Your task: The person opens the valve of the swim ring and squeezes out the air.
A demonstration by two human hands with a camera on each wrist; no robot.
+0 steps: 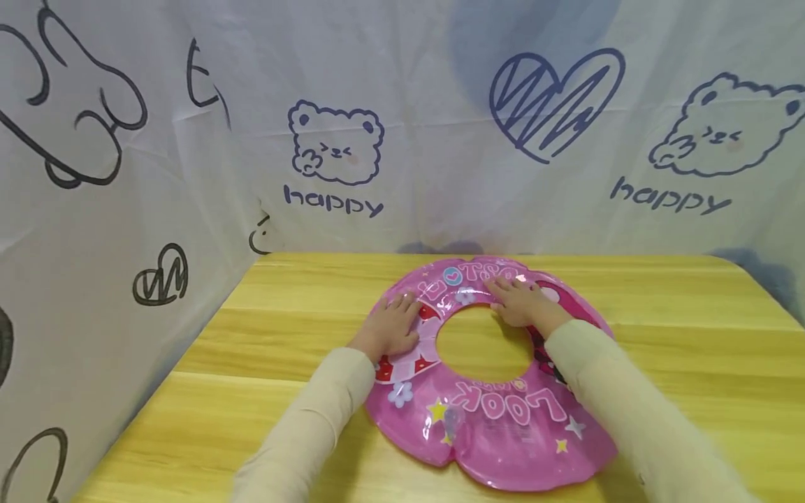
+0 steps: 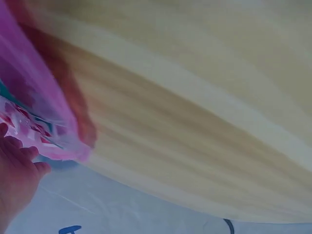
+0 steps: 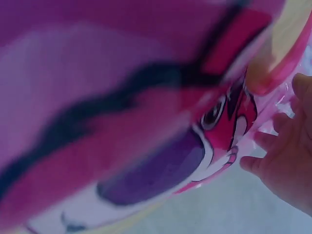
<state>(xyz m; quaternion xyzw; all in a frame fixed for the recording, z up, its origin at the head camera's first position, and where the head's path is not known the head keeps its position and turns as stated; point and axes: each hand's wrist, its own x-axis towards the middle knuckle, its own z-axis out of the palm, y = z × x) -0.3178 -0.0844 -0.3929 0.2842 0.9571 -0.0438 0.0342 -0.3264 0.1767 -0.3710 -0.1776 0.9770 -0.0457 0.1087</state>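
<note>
A pink inflatable swim ring (image 1: pixel 503 447) lies on the wooden table, printed with stars, flowers, lettering and a cartoon face. It looks only partly filled, with soft dents along its edge. My left hand (image 1: pixel 393 327) rests flat on the ring's left side, over a red and pale pink patch. On the far right part of the ring, beside the centre hole, my right hand (image 1: pixel 520 302) lies with fingers spread. The right wrist view shows the cartoon print (image 3: pixel 156 165) close up, with the right fingers (image 3: pixel 265 141) on the ring's surface.
The yellow wood-grain table (image 1: pixel 251 363) reaches back to a white cloth (image 1: pixel 428 161) with drawn bears, hearts and lettering. More of this cloth hangs along the left side. The table's far edge runs just behind the ring.
</note>
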